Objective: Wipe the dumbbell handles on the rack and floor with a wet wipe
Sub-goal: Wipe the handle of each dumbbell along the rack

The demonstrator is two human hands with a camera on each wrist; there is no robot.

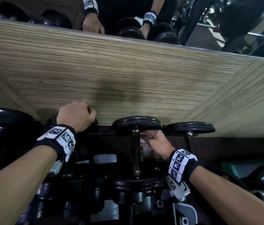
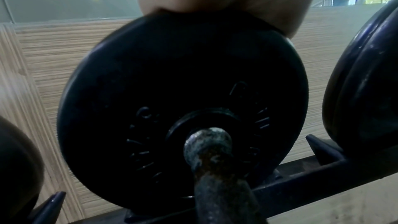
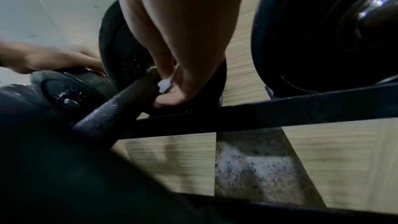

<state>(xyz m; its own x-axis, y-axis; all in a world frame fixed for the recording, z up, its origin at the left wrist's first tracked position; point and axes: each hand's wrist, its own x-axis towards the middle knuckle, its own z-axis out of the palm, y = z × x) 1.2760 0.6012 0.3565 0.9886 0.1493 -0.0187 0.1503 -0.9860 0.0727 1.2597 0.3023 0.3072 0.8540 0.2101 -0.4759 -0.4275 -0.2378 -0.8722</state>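
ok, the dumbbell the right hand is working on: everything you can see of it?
The black plate dumbbell with a dark metal handle lies across the black rack rail, one round plate by the wood-grain wall, the other nearer the person. The handle looks knurled, worn and wet in the right wrist view. The right hand holds a white wet wipe against the handle's far end, beside the wall-side plate. The left hand grips a neighbouring dumbbell's plate.
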